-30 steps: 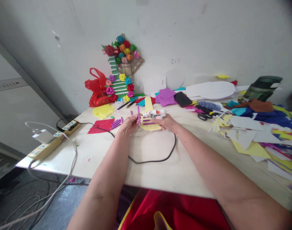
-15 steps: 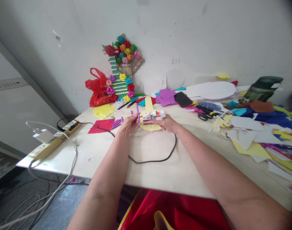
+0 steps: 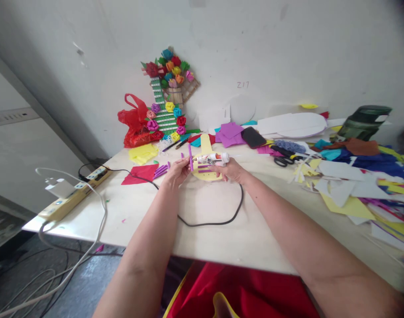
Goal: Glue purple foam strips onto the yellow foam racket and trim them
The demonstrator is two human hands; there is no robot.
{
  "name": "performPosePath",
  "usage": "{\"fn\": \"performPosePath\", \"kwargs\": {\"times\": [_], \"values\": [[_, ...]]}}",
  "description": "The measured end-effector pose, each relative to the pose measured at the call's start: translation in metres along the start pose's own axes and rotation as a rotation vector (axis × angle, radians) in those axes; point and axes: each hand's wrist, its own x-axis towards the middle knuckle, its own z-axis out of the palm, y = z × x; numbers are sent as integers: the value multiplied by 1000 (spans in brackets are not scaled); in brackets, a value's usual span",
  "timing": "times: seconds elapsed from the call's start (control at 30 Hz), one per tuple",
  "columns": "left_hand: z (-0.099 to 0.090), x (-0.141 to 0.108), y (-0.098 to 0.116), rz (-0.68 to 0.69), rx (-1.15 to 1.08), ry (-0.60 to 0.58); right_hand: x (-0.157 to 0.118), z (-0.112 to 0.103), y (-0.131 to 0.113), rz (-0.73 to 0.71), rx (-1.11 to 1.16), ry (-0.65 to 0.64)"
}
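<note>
My left hand (image 3: pixel 179 172) pinches a thin purple paper roll (image 3: pixel 190 157), held upright. Closed round a white hot glue gun (image 3: pixel 212 158) is my right hand (image 3: pixel 231 170). The gun points left, its nozzle at or very near the roll; whether they touch I cannot tell. Below both hands lies a yellow guitar-shaped cutout (image 3: pixel 206 143) with purple strips across its body, partly hidden by the gun and fingers. Several more purple rolls (image 3: pixel 161 171) rest to the left of my left hand, beside a red paper sheet (image 3: pixel 135 174).
A black cord (image 3: pixel 210 224) loops across the table near my forearms. At the left edge sits a power strip (image 3: pixel 74 198) with a white plug. Paper scraps (image 3: pixel 349 176), scissors (image 3: pixel 283 161) and a dark bottle (image 3: pixel 364 123) fill the right side. A flower-decorated guitar model (image 3: pixel 165 119) leans on the wall.
The glue gun and my right hand have shifted very slightly. My left hand still holds the purple roll in nearly the same spot.
</note>
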Motion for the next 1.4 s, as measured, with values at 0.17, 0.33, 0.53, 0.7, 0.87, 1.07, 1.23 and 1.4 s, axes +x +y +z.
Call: {"fn": "performPosePath", "kwargs": {"times": [0.17, 0.33, 0.53, 0.7, 0.87, 1.07, 1.23, 1.4], "values": [[0, 1, -1, 3, 4, 15, 2, 0, 2, 1, -19, 5], [-1, 1, -1, 1, 4, 7, 3, 1, 3, 3, -21, 16], [1, 0, 0, 0, 0, 14, 2, 0, 2, 10, -23, 15], [3, -2, 2, 3, 3, 35, 1, 1, 0, 13, -7, 11], [4, -3, 3, 2, 11, 50, 1, 1, -1, 26, -9, 8], [4, -3, 4, 7, 2, 48, 0, 2, -2, 23, -30, 8], [2, -2, 3, 20, -11, 39, 0, 2, 0, 15, -52, 0], [0, -1, 3, 27, -9, 35, 0, 2, 0, 1, -58, -16]]}}
